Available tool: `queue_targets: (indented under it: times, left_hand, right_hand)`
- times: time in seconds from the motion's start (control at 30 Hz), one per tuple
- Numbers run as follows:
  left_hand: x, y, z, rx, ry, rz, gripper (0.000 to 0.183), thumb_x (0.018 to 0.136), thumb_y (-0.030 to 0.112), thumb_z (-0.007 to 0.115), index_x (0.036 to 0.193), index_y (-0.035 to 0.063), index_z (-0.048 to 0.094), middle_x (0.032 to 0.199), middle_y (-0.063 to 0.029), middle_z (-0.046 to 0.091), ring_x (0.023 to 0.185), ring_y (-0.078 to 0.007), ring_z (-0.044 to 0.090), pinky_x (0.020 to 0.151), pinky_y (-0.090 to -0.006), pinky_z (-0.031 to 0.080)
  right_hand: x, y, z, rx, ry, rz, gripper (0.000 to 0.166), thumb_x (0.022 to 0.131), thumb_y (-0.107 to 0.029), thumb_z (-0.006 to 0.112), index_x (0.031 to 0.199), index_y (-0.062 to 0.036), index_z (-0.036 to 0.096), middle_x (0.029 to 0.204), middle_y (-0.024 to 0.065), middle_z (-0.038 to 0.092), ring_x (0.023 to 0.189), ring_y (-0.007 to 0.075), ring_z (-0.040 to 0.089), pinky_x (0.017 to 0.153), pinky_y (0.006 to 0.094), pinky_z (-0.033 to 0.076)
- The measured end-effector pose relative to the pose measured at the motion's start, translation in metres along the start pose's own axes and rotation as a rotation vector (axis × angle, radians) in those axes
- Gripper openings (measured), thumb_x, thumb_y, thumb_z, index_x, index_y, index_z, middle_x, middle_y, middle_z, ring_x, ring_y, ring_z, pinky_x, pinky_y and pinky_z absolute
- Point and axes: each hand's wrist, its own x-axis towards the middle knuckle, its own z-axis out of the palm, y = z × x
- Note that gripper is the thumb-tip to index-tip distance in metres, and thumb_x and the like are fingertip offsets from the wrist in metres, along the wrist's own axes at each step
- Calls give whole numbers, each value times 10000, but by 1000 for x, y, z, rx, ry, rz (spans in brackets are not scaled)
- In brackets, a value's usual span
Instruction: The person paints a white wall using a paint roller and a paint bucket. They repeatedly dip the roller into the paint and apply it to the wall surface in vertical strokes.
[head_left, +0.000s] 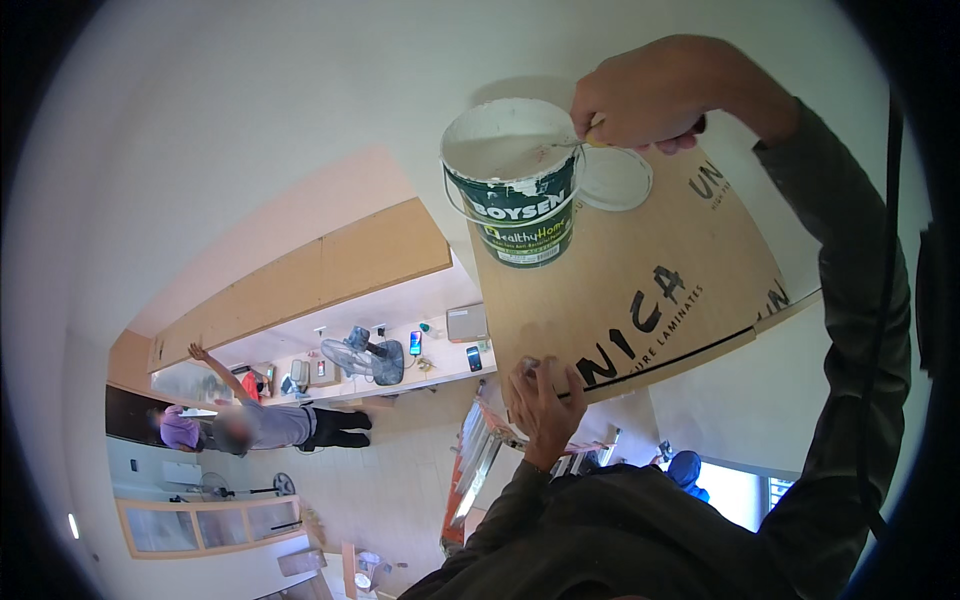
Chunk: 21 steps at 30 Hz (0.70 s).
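A green Boysen paint bucket (517, 225) with whitish paint inside stands on a laminate-wrapped cabinet top (600, 292). My right hand (645, 97) is closed on the yellowish handle of a tool (595, 133), likely a putty knife, whose thin metal part reaches over the bucket's rim. What the tool's far end touches is hard to tell. Beside the bucket lies a round white lid (616, 178), partly under my right hand. My left hand (546, 405) rests at the near left corner of the cabinet top, fingers bent around a small pale object (529, 365) that is mostly hidden.
Below stand orange-and-metal stepladders (472, 465). To the left runs a long cabinet (322, 262) over a counter (450, 360) with a covered fan (367, 356), phones and boxes. One person (277, 427) reaches up to that cabinet; others are near the far left and lower right.
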Motion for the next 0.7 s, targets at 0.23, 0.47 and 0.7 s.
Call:
queue_targets:
  times: [0.23, 0.47, 0.7]
  left_hand:
    - [-1, -2, 0, 23, 13, 3, 282, 811, 211, 713, 1039, 75, 616, 1049, -173, 520, 940, -361, 549, 751, -469, 445]
    - [2, -6, 5, 23, -11, 33, 292, 802, 213, 720, 1031, 62, 619, 1048, -169, 516, 936, -350, 551, 749, -459, 445]
    - [1, -3, -3, 16, -33, 3, 301, 805, 216, 717, 1038, 49, 625, 1050, -184, 513, 925, -358, 552, 740, -463, 443]
  right_hand:
    - [-15, -3, -7, 162, 84, 18, 365, 954, -172, 463, 1267, -35, 592, 659, 72, 593, 465, 162, 573, 423, 306, 470]
    - [6, -2, 15, -18, 57, 27, 344, 988, -164, 431, 1265, -39, 589, 729, 99, 650, 493, 180, 610, 460, 315, 504]
    - [-36, -27, -11, 14, 66, 126, 313, 976, -153, 440, 1203, -38, 621, 815, 116, 688, 530, 190, 633, 489, 337, 503]
